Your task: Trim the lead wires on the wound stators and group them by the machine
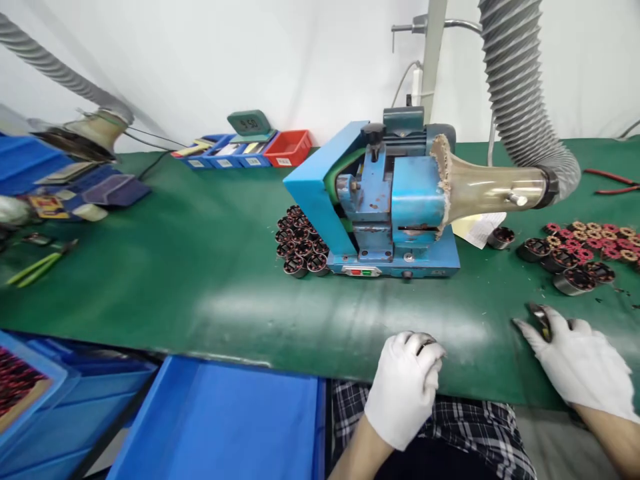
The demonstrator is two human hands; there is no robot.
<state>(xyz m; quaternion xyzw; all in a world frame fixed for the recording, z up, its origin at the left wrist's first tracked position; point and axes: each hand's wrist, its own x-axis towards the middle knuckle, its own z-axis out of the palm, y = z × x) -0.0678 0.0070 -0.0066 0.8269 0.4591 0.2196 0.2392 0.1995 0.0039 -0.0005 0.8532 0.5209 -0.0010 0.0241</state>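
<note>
White-gloved left hand (404,393) clenched around small dark round metal part (425,345) at green table (200,280) edge. White-gloved right hand (580,363) pinches dark metal tool (541,320), near wound stators (575,257).

Green desk (200,267); light blue machine (395,207) with red and green buttons; grey ribbed hose (520,87); red bin (290,148) beside blue bins (220,152); blue tray (220,420); white gloves on both hands (404,390) (580,363); black-and-white checked clothing (450,427); dark wound cores (300,243), others red and tan (595,240).
</note>
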